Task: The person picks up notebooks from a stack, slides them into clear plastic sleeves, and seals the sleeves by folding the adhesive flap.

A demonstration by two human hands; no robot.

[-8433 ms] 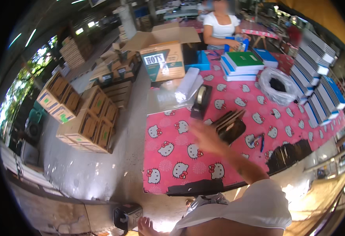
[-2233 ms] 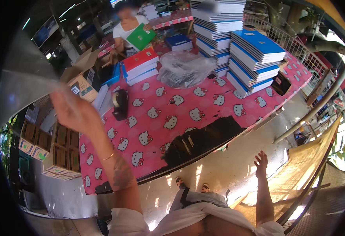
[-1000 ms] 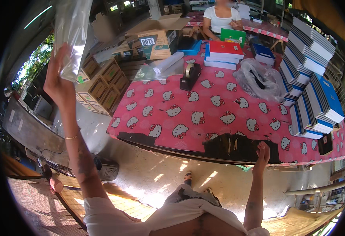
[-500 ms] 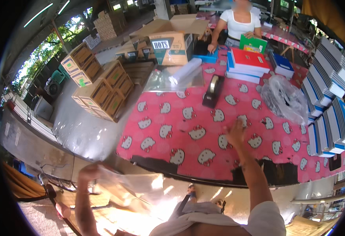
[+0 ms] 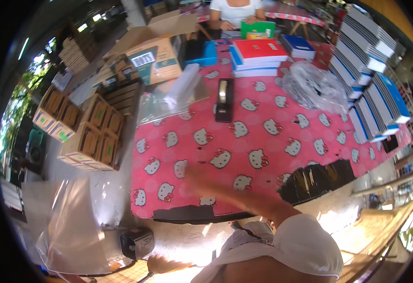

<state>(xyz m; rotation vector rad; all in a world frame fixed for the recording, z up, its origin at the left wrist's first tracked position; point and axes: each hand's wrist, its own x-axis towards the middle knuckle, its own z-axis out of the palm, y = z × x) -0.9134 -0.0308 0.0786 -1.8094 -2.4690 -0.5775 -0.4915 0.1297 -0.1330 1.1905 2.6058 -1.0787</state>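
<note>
A big clear bag [image 5: 69,231], thin, shiny and wrinkly, hangs at the low left, beside the table and over the grey floor [image 5: 105,198]. The left hand [image 5: 69,278] only just shows at the bag's bottom edge, so I cannot tell how its fingers are. The right hand [image 5: 192,175] is blurry over the smooth pink tablecloth [image 5: 274,111] with white cat faces, and I cannot tell if it is open or closed. Farther back are a hard black tape holder [image 5: 224,104], flat see-through plastic sheets [image 5: 152,106] and a puffy, crinkly plastic bundle [image 5: 310,87]
</note>
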